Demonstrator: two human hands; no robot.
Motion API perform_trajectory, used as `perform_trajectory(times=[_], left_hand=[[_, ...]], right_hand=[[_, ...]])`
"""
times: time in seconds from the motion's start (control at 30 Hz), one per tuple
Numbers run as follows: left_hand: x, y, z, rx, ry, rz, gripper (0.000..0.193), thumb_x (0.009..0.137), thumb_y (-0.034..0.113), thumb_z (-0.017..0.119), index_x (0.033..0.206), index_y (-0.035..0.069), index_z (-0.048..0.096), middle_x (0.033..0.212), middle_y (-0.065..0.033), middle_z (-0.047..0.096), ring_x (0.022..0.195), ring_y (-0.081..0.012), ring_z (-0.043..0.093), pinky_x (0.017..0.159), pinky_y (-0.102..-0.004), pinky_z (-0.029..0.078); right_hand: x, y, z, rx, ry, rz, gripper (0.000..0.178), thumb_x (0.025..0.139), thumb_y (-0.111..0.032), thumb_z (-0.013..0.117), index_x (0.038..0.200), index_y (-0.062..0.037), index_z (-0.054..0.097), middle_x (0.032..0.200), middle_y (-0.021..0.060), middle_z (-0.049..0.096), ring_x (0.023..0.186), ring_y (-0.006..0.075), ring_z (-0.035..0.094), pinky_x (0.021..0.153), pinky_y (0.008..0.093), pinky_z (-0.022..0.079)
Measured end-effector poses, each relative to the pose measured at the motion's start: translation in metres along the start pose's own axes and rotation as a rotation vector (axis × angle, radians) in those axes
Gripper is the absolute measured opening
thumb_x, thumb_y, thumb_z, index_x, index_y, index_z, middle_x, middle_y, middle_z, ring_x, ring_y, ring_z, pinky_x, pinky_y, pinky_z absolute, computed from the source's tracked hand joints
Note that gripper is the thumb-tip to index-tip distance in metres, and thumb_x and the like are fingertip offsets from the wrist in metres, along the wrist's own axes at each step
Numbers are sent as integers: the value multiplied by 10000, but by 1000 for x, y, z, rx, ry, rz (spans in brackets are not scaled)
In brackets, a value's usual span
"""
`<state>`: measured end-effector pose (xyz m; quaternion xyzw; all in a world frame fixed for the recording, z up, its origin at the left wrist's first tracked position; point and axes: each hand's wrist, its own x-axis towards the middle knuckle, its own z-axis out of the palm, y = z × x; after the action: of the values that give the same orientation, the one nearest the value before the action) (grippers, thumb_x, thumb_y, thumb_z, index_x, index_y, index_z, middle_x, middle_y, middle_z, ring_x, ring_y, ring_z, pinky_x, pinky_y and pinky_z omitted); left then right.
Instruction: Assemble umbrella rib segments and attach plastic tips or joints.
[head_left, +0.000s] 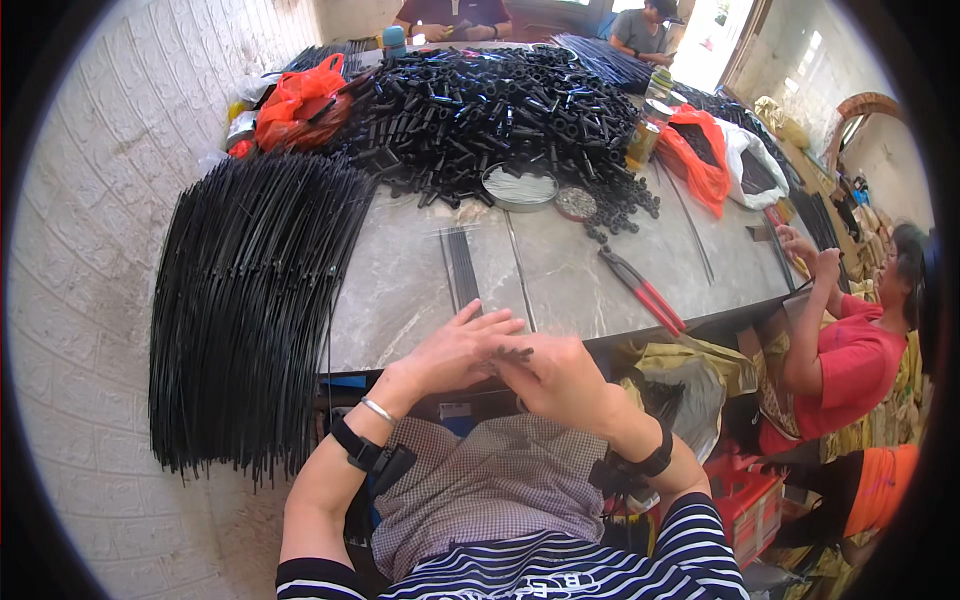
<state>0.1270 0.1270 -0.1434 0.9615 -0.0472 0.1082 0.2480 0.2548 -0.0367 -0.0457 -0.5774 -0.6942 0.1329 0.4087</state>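
My right hand (560, 385) is closed, slightly blurred, at the near edge of the table, around a small bunch of thin dark rods (515, 354) whose ends poke out toward my left hand. My left hand (455, 350) lies against it, fingers stretched out flat and apart over the table edge. Just beyond my left fingers, a narrow row of thin black rods (461, 265) lies on the grey stone-look tabletop (390, 265). Red-handled cutters (645, 290) rest to the right of my hands.
A thick stack of black rods (255, 300) overhangs the left edge. Black tubes (470, 115) are heaped at the back, near a round tin of pale pins (520, 188) and a small dish (575, 203). Orange-red bags (300, 100) stand left. A person in red (850, 360) works at right.
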Motion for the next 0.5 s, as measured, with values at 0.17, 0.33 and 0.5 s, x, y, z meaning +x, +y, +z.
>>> perform_trajectory(times=[0.17, 0.33, 0.5], left_hand=[[-3, -7, 11, -46, 16, -29, 646, 854, 270, 707, 1458, 195, 489, 1559, -20, 437, 1474, -255, 346, 1246, -526, 174], [3, -6, 6, 45, 11, 8, 642, 825, 222, 718, 1430, 157, 513, 1542, -37, 450, 1457, -259, 371, 1228, -528, 226], [2, -4, 5, 43, 50, 34, 664, 817, 112, 721, 1440, 156, 494, 1541, -38, 442, 1449, -260, 380, 1221, -520, 256]], right_hand=[[1, 19, 3, 157, -40, 54, 273, 850, -75, 703, 1121, -45, 685, 961, 173, 708, 859, 350, 697, 727, 411, 554], [2, 55, 25, 52, -68, -92, 305, 795, -36, 735, 1096, -21, 685, 1030, 150, 718, 933, 333, 692, 813, 395, 550], [4, 32, 19, 131, -57, -49, 322, 787, -28, 745, 1104, -28, 684, 996, 142, 717, 898, 312, 694, 795, 376, 551]])
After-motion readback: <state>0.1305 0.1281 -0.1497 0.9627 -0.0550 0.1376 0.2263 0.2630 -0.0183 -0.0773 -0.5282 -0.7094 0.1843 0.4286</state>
